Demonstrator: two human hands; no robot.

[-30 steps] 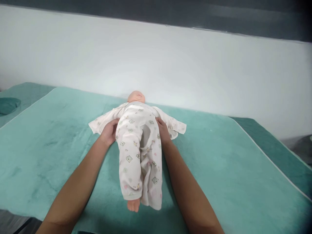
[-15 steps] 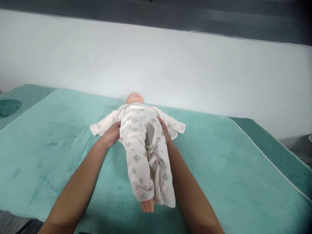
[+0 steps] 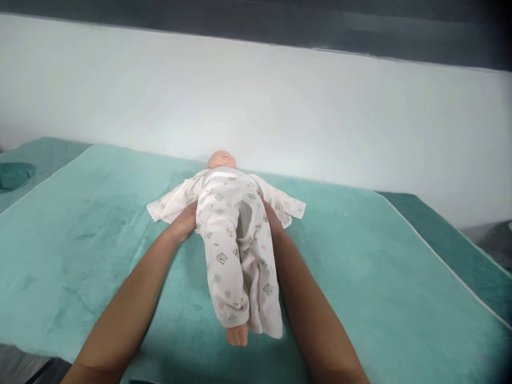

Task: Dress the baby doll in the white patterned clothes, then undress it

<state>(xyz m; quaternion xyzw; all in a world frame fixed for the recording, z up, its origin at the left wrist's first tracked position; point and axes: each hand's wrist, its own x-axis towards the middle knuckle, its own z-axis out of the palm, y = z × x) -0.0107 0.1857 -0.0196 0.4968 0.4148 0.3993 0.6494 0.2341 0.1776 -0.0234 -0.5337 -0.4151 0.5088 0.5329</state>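
In the head camera's view, see a doll [image 3: 221,160] lying lengthwise on a teal mat [image 3: 340,266], head [image 3: 223,159] at the far end close to the white wall [image 3: 280,106], one bare foot [image 3: 237,335] toward the near edge, just out of its cuff. Dressed in white trousers [image 3: 222,250] with a small animal print, and in a shirt [image 3: 178,200] with both sleeves spread out to the sides; see no doll hand at either sleeve end and no foot at the other trouser cuff. Find the left hand [image 3: 187,221] at one side of the hips, against the trousers, and the right hand [image 3: 273,215] at the opposite side, partly behind the cloth. Cannot tell the state of the left fingers, tucked from sight against or under the doll; likewise cannot tell for the right, whether loose or grasping body or fabric. Judging by looks, expect a fairly light, firm body with smooth skin, and over it soft, thin cloth, apt to slide, bunch or ride up when pulled. Best to take hold from both sides at the hips, through the cloth, rather than by a loose trouser leg or sleeve. Treat neck and limb joints gently, as perhaps the weakest places.
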